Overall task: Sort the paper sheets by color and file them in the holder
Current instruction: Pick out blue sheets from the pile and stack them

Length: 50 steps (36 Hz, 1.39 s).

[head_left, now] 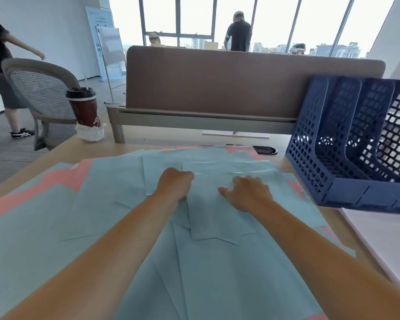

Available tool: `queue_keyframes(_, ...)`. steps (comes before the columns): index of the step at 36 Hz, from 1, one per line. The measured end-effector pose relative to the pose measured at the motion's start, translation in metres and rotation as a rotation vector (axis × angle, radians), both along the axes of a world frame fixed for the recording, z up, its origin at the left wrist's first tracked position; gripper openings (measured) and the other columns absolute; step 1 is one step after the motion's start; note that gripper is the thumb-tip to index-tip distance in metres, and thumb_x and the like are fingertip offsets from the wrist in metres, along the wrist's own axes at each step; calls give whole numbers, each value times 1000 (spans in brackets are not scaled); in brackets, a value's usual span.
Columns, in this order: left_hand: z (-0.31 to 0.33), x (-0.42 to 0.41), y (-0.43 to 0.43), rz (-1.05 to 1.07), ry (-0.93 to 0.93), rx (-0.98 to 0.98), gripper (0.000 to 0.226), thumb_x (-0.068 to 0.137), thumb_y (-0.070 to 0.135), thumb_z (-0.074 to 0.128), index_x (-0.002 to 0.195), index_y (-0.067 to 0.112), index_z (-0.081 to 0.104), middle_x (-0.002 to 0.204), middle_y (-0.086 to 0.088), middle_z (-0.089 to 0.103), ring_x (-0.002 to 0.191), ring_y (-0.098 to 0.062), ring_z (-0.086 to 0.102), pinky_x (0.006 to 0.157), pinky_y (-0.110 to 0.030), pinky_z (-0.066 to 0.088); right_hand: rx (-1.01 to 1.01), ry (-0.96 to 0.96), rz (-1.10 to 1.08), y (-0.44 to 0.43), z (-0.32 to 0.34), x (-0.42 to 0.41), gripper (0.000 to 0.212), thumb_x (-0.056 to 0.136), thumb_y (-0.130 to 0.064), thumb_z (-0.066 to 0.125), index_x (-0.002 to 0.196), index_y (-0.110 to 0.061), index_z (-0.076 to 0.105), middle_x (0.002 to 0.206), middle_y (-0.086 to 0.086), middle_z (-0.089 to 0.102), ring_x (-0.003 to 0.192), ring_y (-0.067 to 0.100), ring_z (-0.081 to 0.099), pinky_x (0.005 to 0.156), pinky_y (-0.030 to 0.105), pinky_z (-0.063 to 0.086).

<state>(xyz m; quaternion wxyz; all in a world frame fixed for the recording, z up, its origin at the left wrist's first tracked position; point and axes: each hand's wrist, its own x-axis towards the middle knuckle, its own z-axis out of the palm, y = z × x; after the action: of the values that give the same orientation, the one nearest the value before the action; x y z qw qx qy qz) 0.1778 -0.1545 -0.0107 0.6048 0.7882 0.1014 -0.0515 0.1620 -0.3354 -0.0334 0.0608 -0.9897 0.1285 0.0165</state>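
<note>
Several light blue paper sheets (129, 218) lie overlapping across the wooden desk, with pink sheets (44, 185) showing under them at the left, far and right edges. My left hand (174, 183) is curled at the upper left corner of the topmost blue sheet (213, 218) and appears to pinch its edge. My right hand (247, 192) rests on the same sheet near its far edge, fingers bent down onto the paper and thumb spread to the left. The dark blue mesh file holder (328, 162) stands at the right with no paper visible in its slots.
A dark red coffee cup (86, 109) stands on a napkin at the desk's far left corner. A brown partition (217, 84) closes the far edge, with a black object (264, 150) near it. A mesh chair (42, 93) and people stand beyond.
</note>
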Motion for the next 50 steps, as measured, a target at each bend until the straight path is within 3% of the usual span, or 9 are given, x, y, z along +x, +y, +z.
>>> queue_keyframes(5,-5,3,-2,18,20,-29,10,82,13,57,83,9,47,80,-11,45,76,-24,46,66,-36,34,0,77,-53,6,-5,-5,76,90,-76,28,148,-29,37,159,4,29,145,30,24,112,59,23)
queue_keyframes(12,-10,4,-2,-9,63,-84,36,76,16,63,105,-6,61,91,-21,64,82,-32,64,69,-35,47,65,80,-55,9,-8,-3,80,89,-78,26,154,-32,25,166,2,13,152,31,8,116,64,9)
queue_keyframes(20,-13,4,0,-69,65,21,35,76,-2,57,111,-7,58,116,-28,62,91,-37,66,76,-43,61,141,10,44,6,-5,-4,76,93,-73,31,153,-26,29,164,4,18,151,27,14,119,57,13)
queue_keyframes(26,-5,-9,19,43,-88,44,27,75,-9,49,70,14,37,75,-9,39,69,-23,38,53,-30,31,239,-109,51,10,9,-19,70,96,-64,41,149,-19,37,156,8,33,145,28,27,117,45,27)
queue_keyframes(32,6,-24,60,269,-184,-72,21,76,-9,45,64,8,48,71,-10,55,67,-29,54,60,-37,47,387,-271,-19,34,19,-40,62,96,-53,50,143,-12,44,148,11,39,138,29,35,108,42,36)
queue_keyframes(36,11,-30,81,367,-187,-116,28,80,-2,46,102,2,63,103,-16,67,93,-36,65,81,-45,56,427,-377,-113,51,26,-52,40,96,-42,51,115,-8,61,119,14,54,115,33,51,92,40,45)
queue_keyframes(39,15,-36,89,424,-146,-141,45,85,-2,44,129,0,52,118,-17,62,106,-37,61,90,-45,54,750,-307,-180,67,30,-57,36,93,-41,51,76,-10,52,76,9,60,74,31,61,70,39,51)
queue_keyframes(43,9,-36,90,397,-99,-243,30,84,-2,46,113,0,54,112,-21,63,103,-37,63,90,-52,55,1462,-178,-295,89,36,-61,26,95,-31,62,92,-5,55,81,20,71,69,32,70,57,34,59)
queue_keyframes(50,12,-58,84,216,-21,-490,28,84,-14,46,107,-7,61,100,-25,66,82,-37,66,61,-45,61,1436,-248,-418,91,28,-41,14,85,11,55,88,-2,57,94,19,61,85,30,63,59,31,54)
